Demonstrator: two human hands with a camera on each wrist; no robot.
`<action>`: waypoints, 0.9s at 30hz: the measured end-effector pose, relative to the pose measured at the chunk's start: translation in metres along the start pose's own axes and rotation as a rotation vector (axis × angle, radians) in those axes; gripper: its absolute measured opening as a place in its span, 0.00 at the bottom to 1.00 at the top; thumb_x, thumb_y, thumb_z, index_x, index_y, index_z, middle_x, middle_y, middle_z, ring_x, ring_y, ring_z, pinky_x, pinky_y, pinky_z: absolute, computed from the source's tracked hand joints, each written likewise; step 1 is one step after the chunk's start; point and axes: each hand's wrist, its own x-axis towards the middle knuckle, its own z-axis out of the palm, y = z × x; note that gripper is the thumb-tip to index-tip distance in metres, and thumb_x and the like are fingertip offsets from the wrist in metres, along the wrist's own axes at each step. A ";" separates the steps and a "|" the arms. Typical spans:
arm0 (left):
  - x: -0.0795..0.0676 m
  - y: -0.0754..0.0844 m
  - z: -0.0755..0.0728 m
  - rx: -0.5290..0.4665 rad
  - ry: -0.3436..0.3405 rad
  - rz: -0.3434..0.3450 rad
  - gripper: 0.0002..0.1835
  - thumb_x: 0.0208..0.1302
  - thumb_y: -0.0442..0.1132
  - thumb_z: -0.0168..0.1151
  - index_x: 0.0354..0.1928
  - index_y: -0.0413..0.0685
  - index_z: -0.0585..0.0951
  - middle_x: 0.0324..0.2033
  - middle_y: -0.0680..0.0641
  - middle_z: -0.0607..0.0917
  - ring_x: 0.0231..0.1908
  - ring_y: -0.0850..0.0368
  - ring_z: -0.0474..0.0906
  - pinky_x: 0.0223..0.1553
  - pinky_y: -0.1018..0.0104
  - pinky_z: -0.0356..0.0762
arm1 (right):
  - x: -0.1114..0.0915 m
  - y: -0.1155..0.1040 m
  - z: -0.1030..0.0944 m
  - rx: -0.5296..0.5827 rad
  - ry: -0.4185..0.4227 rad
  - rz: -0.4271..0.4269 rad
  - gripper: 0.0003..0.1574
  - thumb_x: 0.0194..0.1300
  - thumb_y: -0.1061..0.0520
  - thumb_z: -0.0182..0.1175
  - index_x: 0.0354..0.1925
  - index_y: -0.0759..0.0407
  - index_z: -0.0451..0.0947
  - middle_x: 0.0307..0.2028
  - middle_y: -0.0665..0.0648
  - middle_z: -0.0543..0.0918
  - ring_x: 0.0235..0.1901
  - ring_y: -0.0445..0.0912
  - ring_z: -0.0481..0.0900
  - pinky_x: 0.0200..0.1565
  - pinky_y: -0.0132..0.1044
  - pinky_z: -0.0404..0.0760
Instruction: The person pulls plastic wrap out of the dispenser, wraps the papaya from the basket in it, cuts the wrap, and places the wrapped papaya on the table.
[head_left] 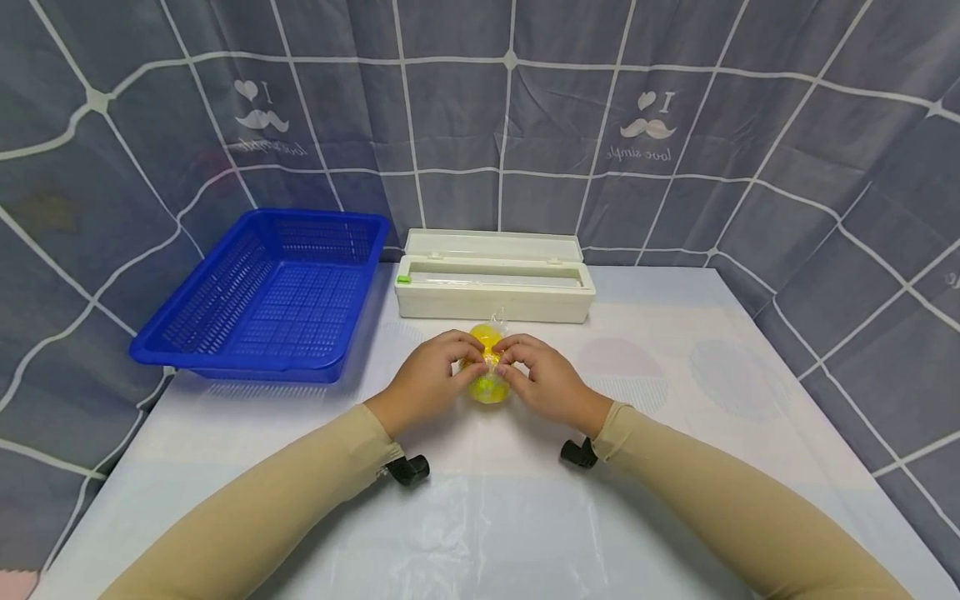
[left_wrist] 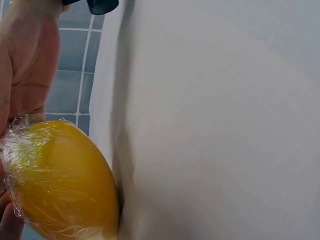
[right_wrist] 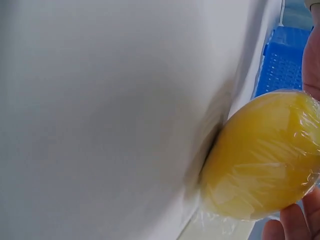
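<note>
Your left hand (head_left: 431, 379), at 8 o'clock from the yellow fruit (head_left: 489, 392), and your right hand (head_left: 551, 385), at 4 o'clock, both pinched its clear wrap (left_wrist: 30, 155) between thumb and fingers. The fruit sat on the white table (head_left: 510, 517), at 12 o'clock from you. The head view hid much of it behind fingers; the wrist views showed its smooth, fat side, and the left one a green patch under shiny creases. Past it at 12 o'clock stood a white box (head_left: 495, 302), lid up; at 10 o'clock, a blue basket (head_left: 285, 308). Farthest back, the gray curtain (head_left: 457, 117) said "I" and "love simple" backwards, twice.
</note>
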 end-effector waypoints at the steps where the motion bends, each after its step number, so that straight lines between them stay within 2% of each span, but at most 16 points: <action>1: 0.001 0.000 0.000 -0.022 0.009 -0.019 0.07 0.71 0.41 0.70 0.38 0.45 0.89 0.51 0.47 0.88 0.57 0.49 0.84 0.62 0.50 0.81 | 0.001 0.001 0.001 0.000 0.006 0.004 0.06 0.74 0.61 0.65 0.36 0.59 0.83 0.57 0.61 0.85 0.60 0.57 0.82 0.63 0.55 0.81; 4: 0.004 0.000 0.002 -0.063 0.024 -0.058 0.07 0.72 0.40 0.68 0.36 0.46 0.88 0.50 0.47 0.88 0.54 0.49 0.84 0.58 0.51 0.82 | 0.002 0.001 0.002 0.010 0.034 0.025 0.06 0.74 0.61 0.64 0.38 0.61 0.84 0.55 0.61 0.86 0.58 0.56 0.84 0.61 0.54 0.82; 10: 0.004 0.000 0.005 -0.059 0.039 -0.100 0.07 0.74 0.41 0.66 0.36 0.49 0.86 0.49 0.50 0.88 0.48 0.54 0.82 0.49 0.58 0.79 | 0.004 0.000 0.004 0.040 0.082 0.079 0.08 0.73 0.61 0.63 0.37 0.64 0.86 0.52 0.62 0.87 0.57 0.56 0.84 0.60 0.52 0.83; 16: 0.006 0.000 0.001 -0.095 -0.005 -0.096 0.07 0.74 0.41 0.66 0.37 0.48 0.86 0.51 0.49 0.86 0.51 0.53 0.82 0.54 0.55 0.81 | 0.007 -0.002 0.004 0.044 0.096 0.101 0.08 0.73 0.61 0.64 0.35 0.63 0.86 0.49 0.61 0.87 0.54 0.55 0.84 0.54 0.49 0.84; 19: 0.008 -0.002 -0.002 -0.117 -0.050 -0.080 0.06 0.75 0.41 0.66 0.43 0.46 0.87 0.55 0.48 0.86 0.54 0.51 0.82 0.58 0.53 0.81 | 0.008 -0.002 0.003 0.051 0.100 0.109 0.08 0.72 0.61 0.65 0.34 0.63 0.85 0.48 0.61 0.87 0.52 0.54 0.84 0.54 0.49 0.84; 22: 0.008 -0.006 -0.004 -0.125 -0.090 -0.073 0.10 0.73 0.40 0.67 0.51 0.45 0.86 0.58 0.47 0.85 0.57 0.50 0.81 0.61 0.51 0.81 | 0.008 -0.002 0.003 0.073 0.107 0.117 0.07 0.71 0.61 0.67 0.34 0.62 0.84 0.46 0.60 0.86 0.51 0.55 0.84 0.55 0.51 0.85; 27: 0.009 -0.008 -0.005 -0.140 -0.095 -0.071 0.20 0.71 0.37 0.69 0.62 0.43 0.79 0.59 0.45 0.84 0.59 0.47 0.83 0.63 0.49 0.80 | 0.011 0.000 0.004 0.120 0.111 0.167 0.06 0.69 0.61 0.69 0.36 0.60 0.81 0.41 0.59 0.86 0.49 0.55 0.83 0.59 0.53 0.83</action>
